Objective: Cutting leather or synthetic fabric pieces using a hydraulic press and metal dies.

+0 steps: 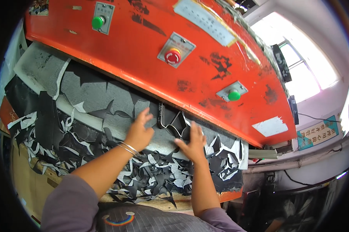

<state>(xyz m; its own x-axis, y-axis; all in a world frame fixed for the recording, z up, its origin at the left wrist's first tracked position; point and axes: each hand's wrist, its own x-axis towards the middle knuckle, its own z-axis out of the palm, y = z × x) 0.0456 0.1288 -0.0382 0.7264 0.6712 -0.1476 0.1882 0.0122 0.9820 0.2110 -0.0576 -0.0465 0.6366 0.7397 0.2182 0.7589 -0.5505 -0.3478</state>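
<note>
A metal cutting die (167,126) with a curved outline lies on the grey cutting bed (81,92), close under the red press head (143,62). My left hand (140,131) hovers left of the die, fingers stretched and apart, with nothing visible in it. To the die's right, my right hand (194,143) is open, its thumb spread toward the die's near end. Whether its fingertips touch the die I cannot tell. Black sheet material with cut gaps and pointed offcuts (106,110) lies on the bed left of my left hand.
Black and white scraps (159,174) are heaped along the bed's near edge. On the press front are two green buttons (98,22) (233,95) and a red stop button (172,56). The press head's lower edge overhangs the bed. A pipe (298,162) runs along the right wall.
</note>
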